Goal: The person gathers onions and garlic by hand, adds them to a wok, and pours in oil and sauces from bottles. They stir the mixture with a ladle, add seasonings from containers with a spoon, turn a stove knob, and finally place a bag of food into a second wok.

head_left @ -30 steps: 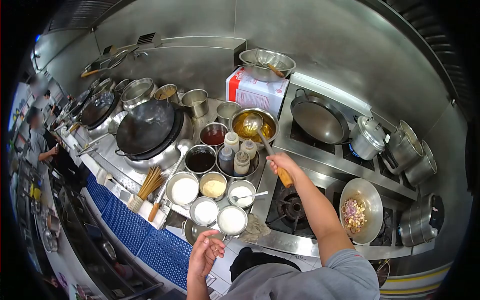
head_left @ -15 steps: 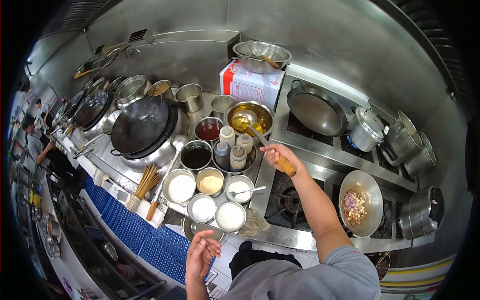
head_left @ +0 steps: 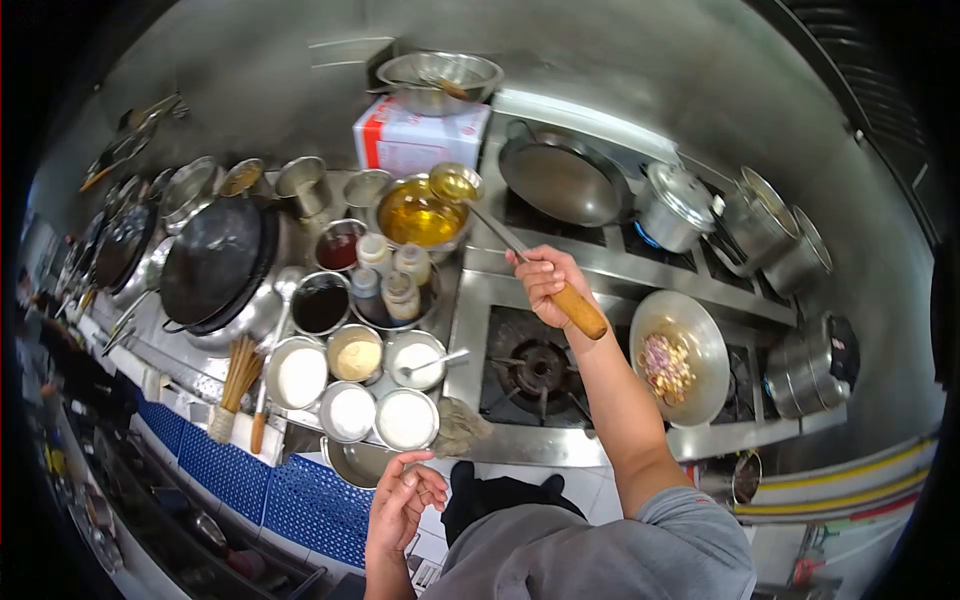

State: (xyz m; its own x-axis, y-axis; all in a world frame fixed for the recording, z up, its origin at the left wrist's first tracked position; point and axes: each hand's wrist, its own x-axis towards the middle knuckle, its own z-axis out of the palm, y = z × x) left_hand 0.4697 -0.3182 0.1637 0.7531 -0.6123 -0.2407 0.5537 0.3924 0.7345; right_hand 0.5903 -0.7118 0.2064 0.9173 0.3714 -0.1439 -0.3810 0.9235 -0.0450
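Observation:
My right hand (head_left: 550,284) is wrapped round the wooden handle of a ladle (head_left: 580,310). The ladle's bowl, holding yellow oil, is over the far rim of a steel bowl of oil (head_left: 424,212). In front of that bowl stand several squeeze bottles (head_left: 401,294) in a round steel container. My left hand (head_left: 406,500) holds nothing, its fingers loosely bent and apart, near the containers of white powder (head_left: 407,418). To the right of my right arm, a wok (head_left: 700,330) holds chopped onion and other pale pieces (head_left: 666,366).
A burner (head_left: 540,370) lies below my right forearm. Behind it are an empty black wok (head_left: 565,180) and a pressure cooker (head_left: 676,205) over a blue flame. Dark woks (head_left: 215,260) stand at the left. A grey cloth (head_left: 460,428) lies on the counter edge.
The ladle has risen out of the oil bowl with oil in it. My view has turned to the right, shifting the counter leftward. My left hand stays low and free.

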